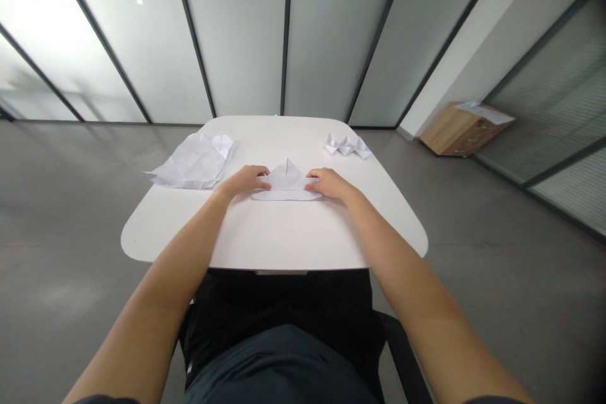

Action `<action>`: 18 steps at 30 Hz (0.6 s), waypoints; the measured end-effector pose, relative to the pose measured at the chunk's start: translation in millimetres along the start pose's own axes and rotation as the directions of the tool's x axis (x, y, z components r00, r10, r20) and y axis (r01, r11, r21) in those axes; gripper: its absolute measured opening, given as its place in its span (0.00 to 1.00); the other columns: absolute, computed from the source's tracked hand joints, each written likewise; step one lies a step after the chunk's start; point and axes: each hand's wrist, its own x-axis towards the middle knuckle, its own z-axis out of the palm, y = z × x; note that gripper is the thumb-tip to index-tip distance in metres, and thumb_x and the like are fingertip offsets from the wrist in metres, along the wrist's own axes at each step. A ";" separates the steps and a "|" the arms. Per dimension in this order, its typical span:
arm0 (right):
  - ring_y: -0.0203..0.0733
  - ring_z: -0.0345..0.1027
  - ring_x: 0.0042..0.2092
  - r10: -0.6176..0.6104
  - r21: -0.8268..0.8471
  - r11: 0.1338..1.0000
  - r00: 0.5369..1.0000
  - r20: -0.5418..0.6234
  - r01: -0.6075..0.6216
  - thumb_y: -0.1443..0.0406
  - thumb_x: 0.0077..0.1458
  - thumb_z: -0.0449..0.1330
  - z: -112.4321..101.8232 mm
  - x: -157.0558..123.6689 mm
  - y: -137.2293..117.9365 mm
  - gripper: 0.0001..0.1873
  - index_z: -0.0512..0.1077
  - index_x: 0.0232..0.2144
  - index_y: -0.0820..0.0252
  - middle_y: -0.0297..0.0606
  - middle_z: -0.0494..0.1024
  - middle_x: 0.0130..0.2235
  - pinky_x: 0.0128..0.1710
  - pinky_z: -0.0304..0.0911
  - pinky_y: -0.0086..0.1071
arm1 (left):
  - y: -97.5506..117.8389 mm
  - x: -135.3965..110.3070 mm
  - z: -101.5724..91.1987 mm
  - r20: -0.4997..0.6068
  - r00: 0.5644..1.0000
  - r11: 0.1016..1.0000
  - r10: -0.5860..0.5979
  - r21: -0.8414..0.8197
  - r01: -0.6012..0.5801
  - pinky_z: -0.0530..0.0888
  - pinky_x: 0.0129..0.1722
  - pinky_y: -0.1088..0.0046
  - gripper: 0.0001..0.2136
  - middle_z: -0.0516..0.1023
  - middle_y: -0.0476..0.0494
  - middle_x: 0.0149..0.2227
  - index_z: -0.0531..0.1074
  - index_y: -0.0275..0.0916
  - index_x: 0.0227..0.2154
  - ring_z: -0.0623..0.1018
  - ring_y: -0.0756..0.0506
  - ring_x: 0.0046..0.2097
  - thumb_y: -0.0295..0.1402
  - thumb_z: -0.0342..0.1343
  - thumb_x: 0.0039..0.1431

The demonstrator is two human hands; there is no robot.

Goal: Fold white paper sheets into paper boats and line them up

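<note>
A white folded sheet of paper lies in the middle of the table, a triangular peak at its far side and a flat band along its near edge. My left hand grips its left end, fingertips on the far side and thumb on top. At the right end, my right hand pinches the sheet in the same way. Both hands are closed on the paper, and parts of its ends are hidden under the fingers.
A pile of creased white sheets overhangs the left edge of the white table. Several small folded paper boats stand in a row at the far right. Beyond, a wooden cabinet stands on the floor near a frosted glass wall.
</note>
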 end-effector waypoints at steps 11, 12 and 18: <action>0.49 0.74 0.47 -0.166 0.144 0.963 0.921 -0.351 0.228 0.65 0.60 0.61 1.1 3.1 1.1 0.11 0.81 0.43 0.58 0.43 0.82 0.45 0.53 0.67 0.40 | 10.8 -5.2 -4.4 -0.344 0.928 0.984 0.143 -0.048 -0.169 0.75 0.48 0.67 0.09 0.83 0.42 0.42 0.80 0.40 0.39 0.80 0.43 0.44 0.38 0.58 0.64; 0.49 0.74 0.47 -0.180 0.129 0.961 0.909 -0.376 0.244 0.66 0.60 0.60 0.5 3.6 0.6 0.12 0.81 0.43 0.58 0.44 0.82 0.45 0.53 0.66 0.41 | 11.1 -5.4 -5.0 -0.364 0.917 0.981 0.162 -0.038 -0.189 0.75 0.49 0.66 0.08 0.83 0.41 0.42 0.80 0.40 0.39 0.80 0.43 0.45 0.36 0.58 0.64; 0.50 0.72 0.49 -0.285 -0.040 0.956 0.892 -0.351 0.290 0.73 0.56 0.61 3.9 8.2 1.2 0.10 0.81 0.36 0.59 0.44 0.81 0.43 0.54 0.64 0.40 | 8.3 -4.3 -3.0 -0.250 0.930 0.960 0.271 0.146 -0.240 0.74 0.53 0.64 0.09 0.84 0.43 0.42 0.80 0.40 0.38 0.80 0.41 0.48 0.25 0.56 0.59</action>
